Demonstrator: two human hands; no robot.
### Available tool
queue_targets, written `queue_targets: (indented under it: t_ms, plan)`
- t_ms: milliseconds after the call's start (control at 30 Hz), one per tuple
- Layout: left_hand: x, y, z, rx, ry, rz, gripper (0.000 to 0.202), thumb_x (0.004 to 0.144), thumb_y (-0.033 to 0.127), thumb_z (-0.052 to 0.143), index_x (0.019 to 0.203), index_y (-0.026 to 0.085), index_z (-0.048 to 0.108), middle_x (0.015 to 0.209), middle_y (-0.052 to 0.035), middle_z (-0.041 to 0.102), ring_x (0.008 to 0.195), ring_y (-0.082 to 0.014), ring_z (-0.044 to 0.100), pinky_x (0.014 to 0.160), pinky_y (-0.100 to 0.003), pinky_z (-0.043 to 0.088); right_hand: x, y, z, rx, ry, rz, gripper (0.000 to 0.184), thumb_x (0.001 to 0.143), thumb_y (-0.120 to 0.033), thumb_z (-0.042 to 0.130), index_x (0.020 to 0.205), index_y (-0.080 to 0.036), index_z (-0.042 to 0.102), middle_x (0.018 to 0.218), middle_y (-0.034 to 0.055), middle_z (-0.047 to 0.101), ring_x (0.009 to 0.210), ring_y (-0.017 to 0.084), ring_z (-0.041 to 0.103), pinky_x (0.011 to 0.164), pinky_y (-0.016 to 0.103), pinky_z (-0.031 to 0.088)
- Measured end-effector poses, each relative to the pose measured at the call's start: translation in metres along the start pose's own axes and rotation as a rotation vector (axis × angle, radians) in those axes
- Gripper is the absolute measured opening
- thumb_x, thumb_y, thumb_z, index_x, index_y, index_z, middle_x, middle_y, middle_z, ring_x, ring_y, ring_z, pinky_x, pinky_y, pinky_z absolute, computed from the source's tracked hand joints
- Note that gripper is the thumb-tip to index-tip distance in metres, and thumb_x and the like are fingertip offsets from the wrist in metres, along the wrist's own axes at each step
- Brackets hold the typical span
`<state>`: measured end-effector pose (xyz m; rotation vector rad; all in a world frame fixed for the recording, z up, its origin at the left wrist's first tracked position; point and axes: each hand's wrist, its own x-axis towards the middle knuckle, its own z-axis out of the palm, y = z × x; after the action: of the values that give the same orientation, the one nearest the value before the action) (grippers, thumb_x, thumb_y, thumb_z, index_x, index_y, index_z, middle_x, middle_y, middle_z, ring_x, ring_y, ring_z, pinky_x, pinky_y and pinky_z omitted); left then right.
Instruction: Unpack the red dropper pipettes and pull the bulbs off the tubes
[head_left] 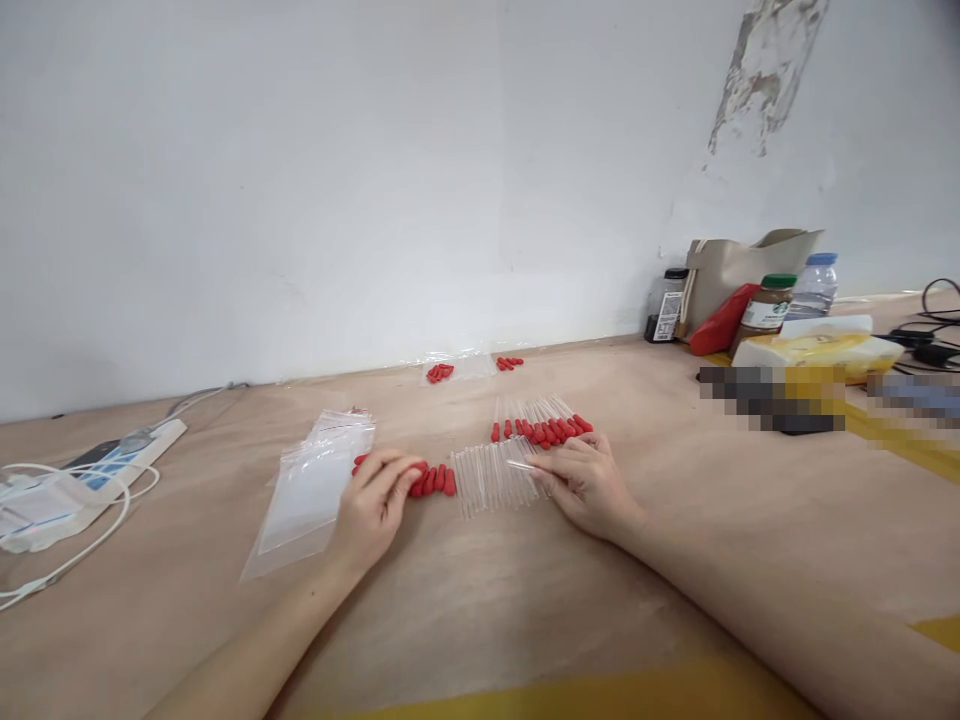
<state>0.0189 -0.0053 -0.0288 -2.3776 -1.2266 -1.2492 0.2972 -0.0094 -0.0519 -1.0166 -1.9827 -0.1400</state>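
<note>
On the wooden table [480,590] lies a row of clear glass tubes [495,476] with red rubber caps [435,481] at their left ends. My left hand [375,505] rests on the red-capped end, fingers curled and pinched on the caps. My right hand [585,480] lies at the tubes' right end, fingers pinched on a single clear tube [523,465]. A second row of red-capped tubes [544,425] lies just behind the right hand. A stack of clear zip bags [315,485] lies left of the left hand.
More red caps in clear bags [469,368] lie by the wall. A power strip with white cables [82,480] is at the left. At the right stand a beige bag [742,275], bottles [765,308], a tissue pack [821,350] and black cables [930,340].
</note>
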Motion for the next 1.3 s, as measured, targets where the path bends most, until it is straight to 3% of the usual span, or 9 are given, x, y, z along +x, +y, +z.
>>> queue_targets:
  t_ms: [133, 267, 367, 500, 733, 1033, 1167, 1300]
  plan:
    - [0.013, -0.026, -0.014, 0.145, 0.058, -0.232, 0.027, 0.082, 0.025, 0.041, 0.099, 0.017, 0.061, 0.092, -0.0080, 0.051, 0.085, -0.0188, 0.053, 0.069, -0.031, 0.046, 0.007, 0.001, 0.003, -0.016, 0.003, 0.114, 0.020, 0.081, -0.022, 0.047, 0.092, -0.021, 0.064, 0.075, 0.0011, 0.067, 0.065, 0.011, 0.053, 0.077, 0.030, 0.028]
    - [0.014, -0.052, -0.023, 0.147, -0.046, -0.412, 0.032, 0.078, 0.027, 0.041, 0.104, 0.017, 0.057, 0.085, -0.0057, 0.055, 0.073, -0.0170, 0.055, 0.066, -0.030, 0.047, 0.017, 0.003, 0.005, -0.110, -0.031, 0.120, 0.022, 0.079, -0.018, 0.046, 0.088, -0.022, 0.066, 0.070, 0.0001, 0.067, 0.065, 0.012, 0.055, 0.075, 0.029, 0.027]
    - [0.012, -0.057, -0.024, 0.109, -0.074, -0.472, 0.031, 0.076, 0.033, 0.048, 0.103, 0.019, 0.054, 0.087, -0.0026, 0.060, 0.069, -0.0153, 0.055, 0.063, -0.027, 0.045, 0.025, 0.001, 0.010, -0.216, -0.043, 0.086, 0.023, 0.078, -0.017, 0.045, 0.083, -0.021, 0.067, 0.068, 0.0005, 0.066, 0.065, 0.012, 0.054, 0.075, 0.030, 0.024]
    - [0.011, -0.049, -0.019, 0.127, -0.125, -0.434, 0.023, 0.075, 0.037, 0.051, 0.090, 0.021, 0.057, 0.086, -0.0013, 0.061, 0.071, -0.0159, 0.054, 0.055, -0.025, 0.041, 0.032, -0.007, 0.023, -0.344, -0.066, 0.039, 0.022, 0.076, -0.016, 0.045, 0.080, -0.019, 0.066, 0.069, 0.0026, 0.065, 0.069, 0.014, 0.053, 0.073, 0.032, 0.021]
    - [0.010, -0.041, -0.015, 0.167, -0.234, -0.298, 0.023, 0.077, 0.041, 0.050, 0.080, 0.022, 0.062, 0.078, -0.0016, 0.062, 0.075, -0.0186, 0.054, 0.065, -0.029, 0.041, 0.027, -0.021, 0.034, -0.413, -0.173, 0.065, 0.018, 0.077, -0.018, 0.043, 0.075, -0.016, 0.061, 0.071, 0.0046, 0.061, 0.072, 0.016, 0.048, 0.071, 0.035, 0.019]
    - [0.017, -0.024, -0.017, 0.210, -0.065, -0.248, 0.022, 0.077, 0.039, 0.051, 0.076, 0.021, 0.064, 0.080, -0.0026, 0.060, 0.079, -0.0193, 0.053, 0.075, -0.032, 0.040, 0.027, -0.023, 0.026, -0.358, -0.202, 0.106, 0.022, 0.081, -0.025, 0.041, 0.080, -0.019, 0.062, 0.076, 0.0034, 0.063, 0.076, 0.017, 0.051, 0.072, 0.035, 0.020]
    - [0.034, -0.003, -0.004, 0.179, -0.264, -0.221, 0.020, 0.076, 0.036, 0.050, 0.072, 0.022, 0.064, 0.077, -0.0025, 0.059, 0.081, -0.0200, 0.053, 0.075, -0.033, 0.040, 0.036, -0.010, 0.012, -0.309, -0.172, 0.200, 0.022, 0.079, -0.022, 0.043, 0.080, -0.022, 0.065, 0.077, 0.0012, 0.065, 0.073, 0.015, 0.054, 0.073, 0.033, 0.020]
    - [0.063, 0.018, 0.029, 0.214, -0.501, -0.320, 0.020, 0.074, 0.039, 0.052, 0.071, 0.023, 0.065, 0.083, -0.0030, 0.062, 0.089, -0.0218, 0.054, 0.079, -0.033, 0.038, 0.031, 0.003, 0.002, -0.223, -0.142, 0.225, 0.021, 0.078, -0.022, 0.046, 0.069, -0.023, 0.065, 0.067, -0.0024, 0.065, 0.067, 0.011, 0.055, 0.072, 0.031, 0.020]
